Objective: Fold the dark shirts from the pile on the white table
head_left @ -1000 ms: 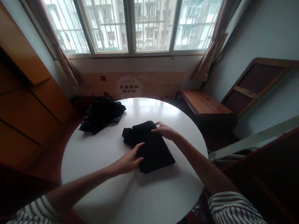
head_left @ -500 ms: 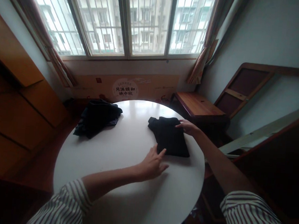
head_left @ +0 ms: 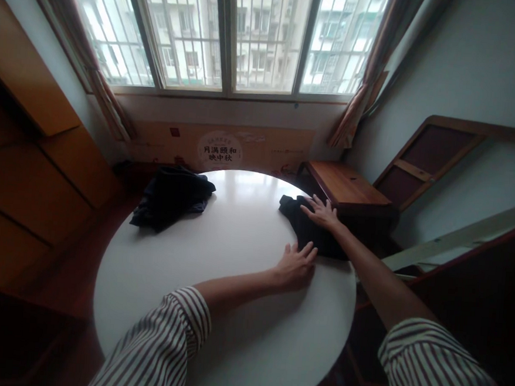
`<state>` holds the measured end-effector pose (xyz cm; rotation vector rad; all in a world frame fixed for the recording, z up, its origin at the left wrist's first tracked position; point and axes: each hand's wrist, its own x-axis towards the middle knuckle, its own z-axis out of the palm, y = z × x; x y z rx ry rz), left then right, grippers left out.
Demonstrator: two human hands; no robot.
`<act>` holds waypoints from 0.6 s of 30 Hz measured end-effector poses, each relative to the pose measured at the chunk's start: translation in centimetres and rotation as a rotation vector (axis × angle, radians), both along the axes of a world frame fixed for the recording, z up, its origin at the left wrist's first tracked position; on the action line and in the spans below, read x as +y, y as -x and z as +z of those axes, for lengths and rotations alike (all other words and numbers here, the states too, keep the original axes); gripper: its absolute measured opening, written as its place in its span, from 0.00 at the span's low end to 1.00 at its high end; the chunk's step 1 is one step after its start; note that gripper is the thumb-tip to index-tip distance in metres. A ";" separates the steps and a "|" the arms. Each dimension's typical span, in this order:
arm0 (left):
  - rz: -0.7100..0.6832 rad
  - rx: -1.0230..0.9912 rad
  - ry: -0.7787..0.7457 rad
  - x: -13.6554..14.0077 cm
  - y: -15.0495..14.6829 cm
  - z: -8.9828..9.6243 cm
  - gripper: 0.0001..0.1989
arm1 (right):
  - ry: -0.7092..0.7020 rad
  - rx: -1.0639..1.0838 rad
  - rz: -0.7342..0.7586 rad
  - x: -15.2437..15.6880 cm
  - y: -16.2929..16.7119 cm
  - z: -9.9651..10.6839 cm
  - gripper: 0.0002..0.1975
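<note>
A folded black garment (head_left: 325,240) lies flat at the right edge of the round white table (head_left: 218,255); its exact kind does not show. My right hand (head_left: 323,212) rests on top of its far part, fingers spread. At the garment's near left edge is my left hand (head_left: 295,267), palm down with fingers apart, its fingertips at the cloth. Neither hand grips anything. Part of the garment is hidden under my right hand and forearm. On the table's far left sits a loose pile of dark clothes (head_left: 171,199).
A wooden chair (head_left: 346,184) stands beyond the table at the right, near the wall. Orange-brown cabinets (head_left: 25,171) are on the left. Behind the table, a printed cardboard panel (head_left: 260,149) leans below the barred window (head_left: 268,41).
The folded black garment has slid right to the table's edge. Both hands moved right with it, and my right hand shifted from its far right edge onto its top.
</note>
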<state>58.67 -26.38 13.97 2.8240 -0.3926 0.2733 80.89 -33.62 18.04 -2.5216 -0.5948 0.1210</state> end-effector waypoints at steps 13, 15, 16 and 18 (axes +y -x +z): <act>-0.079 -0.005 0.063 5.7 6.6 1.6 0.23 | 0.384 -0.234 0.121 1.0 3.8 -2.1 0.35; 0.097 -0.021 0.120 10.1 7.8 3.2 0.20 | 0.396 -0.252 0.184 0.4 6.2 -2.8 0.34; 0.221 -0.025 0.159 12.5 8.3 4.2 0.19 | 0.395 -0.277 0.223 0.1 7.4 -3.2 0.33; 0.567 -0.056 0.242 17.0 9.2 6.6 0.16 | 0.361 -0.339 0.304 -0.7 9.7 -3.9 0.32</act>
